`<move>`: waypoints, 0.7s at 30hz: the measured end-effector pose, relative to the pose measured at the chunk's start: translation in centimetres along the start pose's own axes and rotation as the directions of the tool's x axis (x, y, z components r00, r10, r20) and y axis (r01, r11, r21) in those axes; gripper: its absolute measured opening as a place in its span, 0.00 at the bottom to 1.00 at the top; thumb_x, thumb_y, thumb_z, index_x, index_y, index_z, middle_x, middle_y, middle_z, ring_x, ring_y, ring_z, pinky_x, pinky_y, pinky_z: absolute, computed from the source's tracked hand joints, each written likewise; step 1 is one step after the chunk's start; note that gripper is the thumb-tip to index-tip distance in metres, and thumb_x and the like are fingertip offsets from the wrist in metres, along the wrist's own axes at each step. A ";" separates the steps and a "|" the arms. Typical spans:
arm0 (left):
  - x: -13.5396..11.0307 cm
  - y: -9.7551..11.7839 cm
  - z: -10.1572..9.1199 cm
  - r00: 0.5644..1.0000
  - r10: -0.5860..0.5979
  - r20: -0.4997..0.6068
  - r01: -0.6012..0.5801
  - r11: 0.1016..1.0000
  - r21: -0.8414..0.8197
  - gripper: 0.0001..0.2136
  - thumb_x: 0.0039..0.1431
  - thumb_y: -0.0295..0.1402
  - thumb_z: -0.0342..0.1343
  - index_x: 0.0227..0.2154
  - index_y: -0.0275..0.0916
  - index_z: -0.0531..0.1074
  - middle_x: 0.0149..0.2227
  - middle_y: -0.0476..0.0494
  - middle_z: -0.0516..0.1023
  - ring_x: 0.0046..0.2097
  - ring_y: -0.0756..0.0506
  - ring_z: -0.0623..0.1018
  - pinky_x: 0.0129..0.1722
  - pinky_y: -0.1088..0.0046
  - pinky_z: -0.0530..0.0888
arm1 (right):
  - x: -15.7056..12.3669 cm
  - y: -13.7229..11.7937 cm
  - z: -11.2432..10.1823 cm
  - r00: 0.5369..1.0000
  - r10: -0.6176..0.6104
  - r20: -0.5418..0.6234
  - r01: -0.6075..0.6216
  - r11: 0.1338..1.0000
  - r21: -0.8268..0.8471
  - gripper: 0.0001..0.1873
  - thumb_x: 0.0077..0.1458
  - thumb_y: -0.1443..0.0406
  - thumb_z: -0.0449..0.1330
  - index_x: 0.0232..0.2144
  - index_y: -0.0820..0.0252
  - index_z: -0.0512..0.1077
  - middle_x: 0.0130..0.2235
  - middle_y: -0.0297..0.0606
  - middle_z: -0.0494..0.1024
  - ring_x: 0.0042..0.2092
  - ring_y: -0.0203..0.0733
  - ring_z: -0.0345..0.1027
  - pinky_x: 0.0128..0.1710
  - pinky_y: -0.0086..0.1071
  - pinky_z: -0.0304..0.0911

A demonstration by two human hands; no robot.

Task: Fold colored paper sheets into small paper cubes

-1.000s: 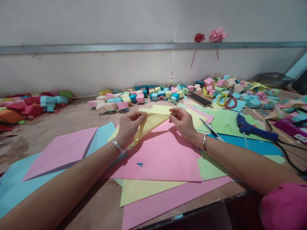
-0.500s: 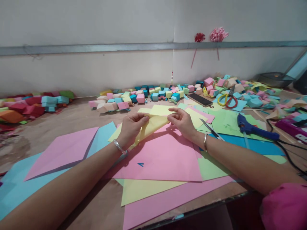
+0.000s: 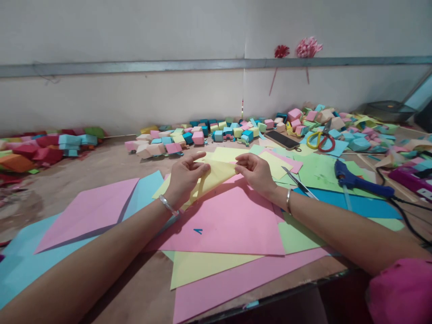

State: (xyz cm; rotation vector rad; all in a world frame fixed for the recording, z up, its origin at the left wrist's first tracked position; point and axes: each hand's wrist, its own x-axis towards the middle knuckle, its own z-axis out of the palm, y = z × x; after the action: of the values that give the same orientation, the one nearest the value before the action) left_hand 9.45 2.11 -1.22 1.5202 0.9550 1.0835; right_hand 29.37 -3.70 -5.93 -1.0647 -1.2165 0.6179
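Note:
A piece of yellow paper (image 3: 216, 177), bent over along its upper side, is held up between my two hands above a pink sheet (image 3: 229, 220). My left hand (image 3: 187, 177) pinches its left end between thumb and fingers. At the right end, my right hand (image 3: 254, 173) grips the corner with thumb and index finger. Small blue paper strips (image 3: 198, 231) lie on the pink sheet below my hands. More yellow sheets (image 3: 222, 154) lie just behind the held paper.
To the right are a utility knife (image 3: 300, 183), a blue glue gun (image 3: 361, 180), scissors (image 3: 320, 140) and a phone (image 3: 282, 140). Folded paper blocks (image 3: 199, 135) line the wall. Another pink sheet (image 3: 91, 209) lies left on light blue paper (image 3: 23, 252). The table edge (image 3: 293, 290) is in front.
My left fingers have shifted slightly on the yellow paper, the index finger now lifted a little higher. The right hand keeps its hold almost unchanged.

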 end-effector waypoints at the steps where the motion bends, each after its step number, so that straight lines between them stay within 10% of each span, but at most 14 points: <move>1: 0.0 0.0 0.0 1.000 0.005 0.002 -0.005 1.000 0.003 0.33 0.39 0.37 0.70 0.51 0.31 0.72 0.26 0.50 0.77 0.29 0.51 0.73 0.31 0.75 0.70 | 0.0 0.0 0.0 1.000 -0.009 -0.006 0.009 1.000 -0.020 0.11 0.48 0.64 0.63 0.37 0.59 0.72 0.34 0.37 0.77 0.34 0.39 0.74 0.37 0.36 0.71; 21: -0.9 0.0 0.4 0.991 -0.010 0.131 0.011 1.000 -0.001 0.36 0.43 0.36 0.68 0.57 0.32 0.67 0.25 0.51 0.76 0.28 0.52 0.72 0.29 0.78 0.68 | 0.0 -1.4 0.2 0.981 -0.158 0.113 0.186 0.933 -0.309 0.13 0.61 0.59 0.53 0.31 0.58 0.75 0.37 0.39 0.78 0.40 0.41 0.70 0.42 0.35 0.62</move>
State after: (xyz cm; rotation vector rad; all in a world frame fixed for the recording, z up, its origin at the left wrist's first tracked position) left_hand 9.56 1.16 -1.37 1.5627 0.8699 0.9642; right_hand 28.98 -4.23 -4.68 -1.1912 -1.5036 0.3398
